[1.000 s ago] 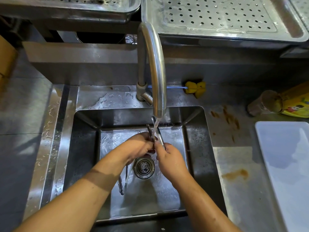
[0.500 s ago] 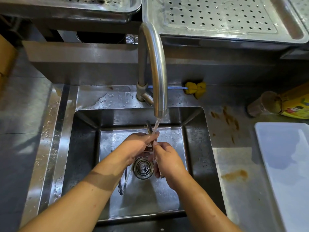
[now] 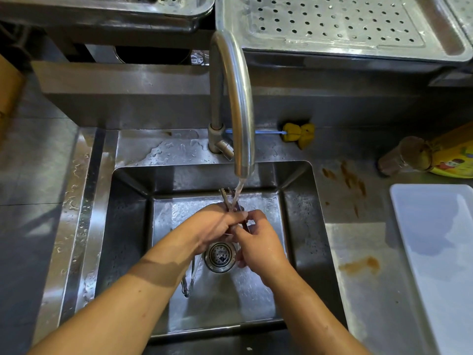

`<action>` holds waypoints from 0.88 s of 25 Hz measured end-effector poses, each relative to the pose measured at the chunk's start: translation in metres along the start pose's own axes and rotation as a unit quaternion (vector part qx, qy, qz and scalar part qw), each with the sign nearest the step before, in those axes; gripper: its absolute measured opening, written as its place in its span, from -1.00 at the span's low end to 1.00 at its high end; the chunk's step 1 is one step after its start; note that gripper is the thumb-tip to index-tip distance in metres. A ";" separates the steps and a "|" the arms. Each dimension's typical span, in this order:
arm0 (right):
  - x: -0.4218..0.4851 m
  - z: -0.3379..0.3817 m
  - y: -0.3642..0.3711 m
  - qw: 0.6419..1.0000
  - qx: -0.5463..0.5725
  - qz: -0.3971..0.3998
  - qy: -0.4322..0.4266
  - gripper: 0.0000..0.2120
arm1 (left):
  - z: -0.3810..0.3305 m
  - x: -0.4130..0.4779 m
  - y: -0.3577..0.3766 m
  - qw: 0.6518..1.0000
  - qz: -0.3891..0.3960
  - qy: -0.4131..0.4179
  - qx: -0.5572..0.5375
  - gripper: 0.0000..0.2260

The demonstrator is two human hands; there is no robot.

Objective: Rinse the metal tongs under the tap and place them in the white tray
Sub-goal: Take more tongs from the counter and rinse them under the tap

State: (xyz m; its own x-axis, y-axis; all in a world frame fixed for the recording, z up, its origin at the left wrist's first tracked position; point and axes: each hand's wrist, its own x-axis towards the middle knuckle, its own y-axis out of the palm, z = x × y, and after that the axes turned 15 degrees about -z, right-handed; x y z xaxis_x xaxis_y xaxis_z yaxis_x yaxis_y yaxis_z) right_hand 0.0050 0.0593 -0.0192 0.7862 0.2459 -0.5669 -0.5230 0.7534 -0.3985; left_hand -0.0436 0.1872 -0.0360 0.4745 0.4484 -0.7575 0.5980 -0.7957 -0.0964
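Water runs from the curved steel tap point(image 3: 239, 108) into the sink point(image 3: 128, 226). Both hands hold a pair of metal tongs point(image 3: 228, 198) in the stream, tips pointing away from me and poking out above the fingers. My left hand point(image 3: 215, 224) wraps the tongs from the left; my right hand point(image 3: 258, 239) pinches them from the right, just above the drain point(image 3: 220, 256). A second pair of tongs point(image 3: 189, 280) lies on the sink floor, partly hidden under my left forearm. The white tray point(image 3: 440, 252) sits on the counter at the right edge.
A yellow sponge brush point(image 3: 299, 133) lies behind the tap. A toppled jar and yellow packet point(image 3: 435, 157) lie at the back right. Brown stains point(image 3: 353, 179) mark the counter between sink and tray. Perforated steel trays point(image 3: 332, 26) sit on the raised shelf behind.
The hands have slid slightly along the tongs under the stream, the right hand shifting its grip; the tong tips stay in the water. The view has barely moved.
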 end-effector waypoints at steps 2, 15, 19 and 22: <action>0.002 -0.002 0.001 0.977 -0.167 -0.032 -0.130 -0.75 | -0.003 -0.003 0.009 0.997 -0.058 -0.030 -0.034 -0.70; -0.002 0.002 -0.006 0.962 -0.216 -0.048 -0.162 -0.65 | -0.009 0.002 0.000 0.996 -0.025 -0.068 -0.057 -0.66; -0.010 -0.004 -0.006 0.962 -0.220 -0.009 -0.160 -0.73 | -0.010 0.002 0.000 0.997 -0.065 -0.037 0.017 -0.45; -0.018 -0.006 0.007 0.977 -0.156 -0.005 -0.148 -0.63 | -0.010 0.004 0.010 0.985 -0.163 -0.059 0.008 -0.48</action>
State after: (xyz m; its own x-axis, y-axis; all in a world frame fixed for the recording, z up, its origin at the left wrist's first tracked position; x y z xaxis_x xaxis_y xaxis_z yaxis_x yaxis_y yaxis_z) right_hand -0.0149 0.0570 -0.0162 0.8283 0.4403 -0.3464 -0.5533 0.5459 -0.6291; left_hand -0.0292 0.1847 -0.0341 0.1796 0.6320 -0.7539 0.6956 -0.6235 -0.3569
